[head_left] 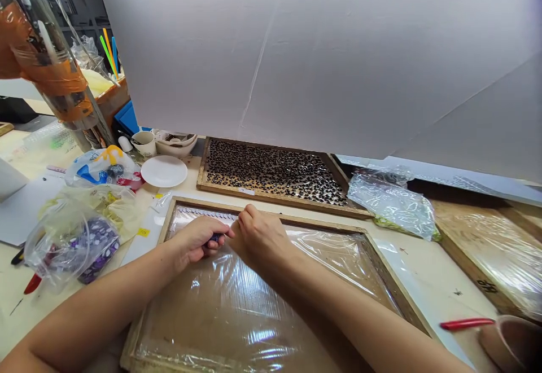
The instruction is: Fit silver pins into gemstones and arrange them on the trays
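My left hand (197,240) is closed around a small dark purple lump (215,237), its thumb and forefinger pointing right. Close beside it, my right hand (263,234) has its fingers pinched together; whatever is between those fingertips is hidden. Both hands are over the far part of a wooden-framed tray (322,223) whose brown board is covered with clear, shiny film. Along the tray's far left inner edge runs a row of small pale pieces (207,213), partly hidden near my right hand.
Behind stands another wooden tray (271,192) with many small dark pieces. At left are a white plate (164,171), a paper cup (144,143) and plastic bags (80,243). A clear bag (392,201), a red-handled tool (466,323) and a bowl (508,342) are at right.
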